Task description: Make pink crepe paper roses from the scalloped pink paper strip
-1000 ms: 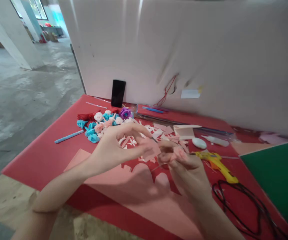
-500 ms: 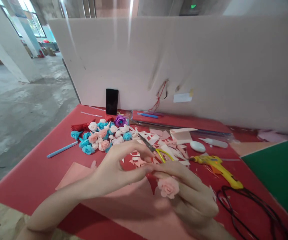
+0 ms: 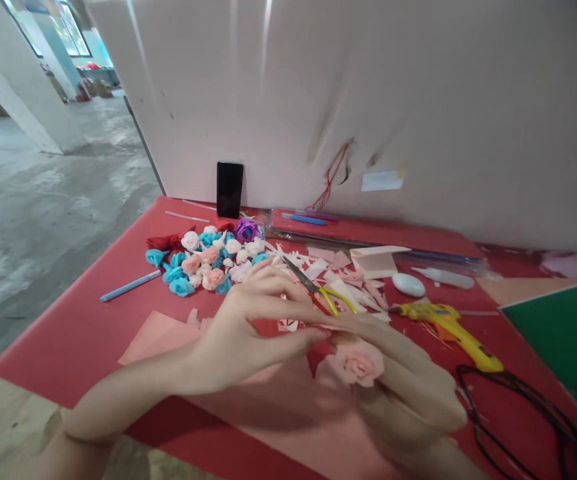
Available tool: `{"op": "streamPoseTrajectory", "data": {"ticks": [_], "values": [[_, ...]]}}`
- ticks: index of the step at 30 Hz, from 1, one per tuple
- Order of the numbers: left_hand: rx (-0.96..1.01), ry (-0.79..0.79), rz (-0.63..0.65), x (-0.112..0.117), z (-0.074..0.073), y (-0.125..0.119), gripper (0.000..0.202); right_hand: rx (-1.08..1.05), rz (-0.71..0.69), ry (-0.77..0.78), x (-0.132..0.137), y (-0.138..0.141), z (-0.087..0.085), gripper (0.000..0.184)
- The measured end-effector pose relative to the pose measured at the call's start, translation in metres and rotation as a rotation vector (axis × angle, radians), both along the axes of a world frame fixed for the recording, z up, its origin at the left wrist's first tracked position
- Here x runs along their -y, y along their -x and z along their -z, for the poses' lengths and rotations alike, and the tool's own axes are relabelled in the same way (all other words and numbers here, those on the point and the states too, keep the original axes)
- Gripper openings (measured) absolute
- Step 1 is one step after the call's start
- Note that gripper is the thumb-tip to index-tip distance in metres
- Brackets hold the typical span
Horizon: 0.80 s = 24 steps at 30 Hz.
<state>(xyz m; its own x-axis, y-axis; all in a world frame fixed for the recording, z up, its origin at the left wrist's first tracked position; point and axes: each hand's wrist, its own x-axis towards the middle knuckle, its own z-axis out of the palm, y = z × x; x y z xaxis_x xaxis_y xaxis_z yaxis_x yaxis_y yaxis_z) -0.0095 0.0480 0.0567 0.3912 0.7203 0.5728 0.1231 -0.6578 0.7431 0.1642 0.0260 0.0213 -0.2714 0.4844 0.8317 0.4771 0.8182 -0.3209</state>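
Note:
A pink paper rose (image 3: 363,363) faces me from my right hand (image 3: 413,380), whose fingers are closed around its base. At the rose's left side a paler petal-like piece (image 3: 331,372) shows. My left hand (image 3: 258,330) reaches across from the left, thumb and fingertips brought together just above the rose, against the right fingers. Whatever lies between those left fingertips is hidden. Beneath both hands lies a large sheet of pink paper (image 3: 288,420). Just beyond the fingers rest yellow-handled scissors (image 3: 335,300) among pink paper scraps (image 3: 368,293).
A pile of finished paper flowers (image 3: 213,257) sits at the back left, near a blue pen (image 3: 131,285). A phone (image 3: 229,190) leans on the white board. To the right are a yellow glue gun (image 3: 451,327), its black cable (image 3: 528,400), a white oval object (image 3: 408,285) and a green board (image 3: 563,340).
Both hands appear farther right with the rose, as the view tilts down and shifts. The rose has turned slightly, and a pale piece now shows at its left.

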Motion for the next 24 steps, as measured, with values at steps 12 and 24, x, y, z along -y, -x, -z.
{"op": "streamPoseTrajectory", "data": {"ticks": [12,24], "values": [[0.04,0.063,0.008,0.008,-0.001,-0.002,0.016,-0.01,0.076,-0.049,0.002,0.005,0.002,0.02],[0.103,0.053,-0.043,0.008,0.01,-0.009,0.011,-0.073,0.136,-0.063,-0.001,0.009,0.004,0.022]]}}
